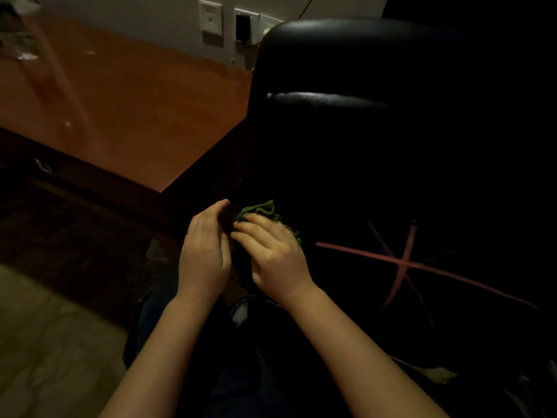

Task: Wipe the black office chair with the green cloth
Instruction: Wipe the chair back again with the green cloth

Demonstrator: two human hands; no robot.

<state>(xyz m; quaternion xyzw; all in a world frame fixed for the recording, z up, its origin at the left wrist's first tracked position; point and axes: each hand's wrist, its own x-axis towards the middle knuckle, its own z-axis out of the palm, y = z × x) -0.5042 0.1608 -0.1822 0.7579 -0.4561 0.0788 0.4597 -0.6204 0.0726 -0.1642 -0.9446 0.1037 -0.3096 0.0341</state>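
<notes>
The desk [135, 116] corner is seen close against the left edge of the black chair [346, 61], so little room is left there. The left hand [205, 251] is curved toward that edge; a grip cannot be told. The green cloth [261, 210] is pressed onto the chair, just ahead, under the nearly straight fingers of the nearer right hand [275, 254]. Open surface is judged to lie rightward and up the back.
</notes>
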